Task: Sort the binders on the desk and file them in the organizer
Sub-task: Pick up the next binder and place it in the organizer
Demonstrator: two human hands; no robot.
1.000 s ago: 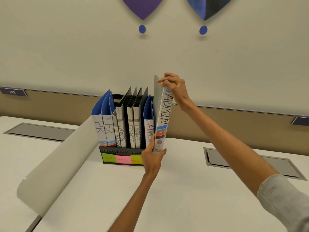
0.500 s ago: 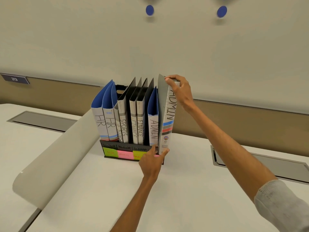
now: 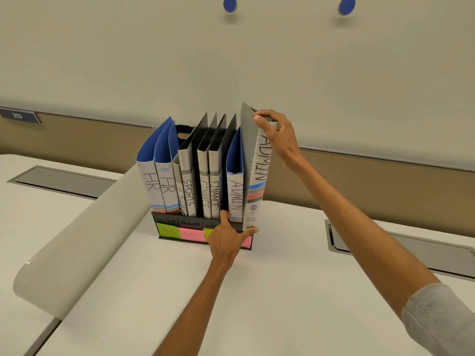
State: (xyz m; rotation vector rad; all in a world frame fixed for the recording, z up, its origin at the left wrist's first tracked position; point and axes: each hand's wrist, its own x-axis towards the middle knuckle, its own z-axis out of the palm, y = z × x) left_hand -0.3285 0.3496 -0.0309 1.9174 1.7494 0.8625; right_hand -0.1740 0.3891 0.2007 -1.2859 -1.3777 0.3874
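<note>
While binder stood at organizer right end, right hand: pinched its top corner
left hand: fingers spread, touched binder's bottom edge

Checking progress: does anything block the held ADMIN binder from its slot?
Nothing visible does. The grey ADMIN binder, right hand on top, left hand at its base, stands at the organizer's end beside the blue ADMIN binder.

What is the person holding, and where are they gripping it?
The grey ADMIN binder: the right hand grips its top corner, and the left hand touches its bottom end with straight fingers.
</note>
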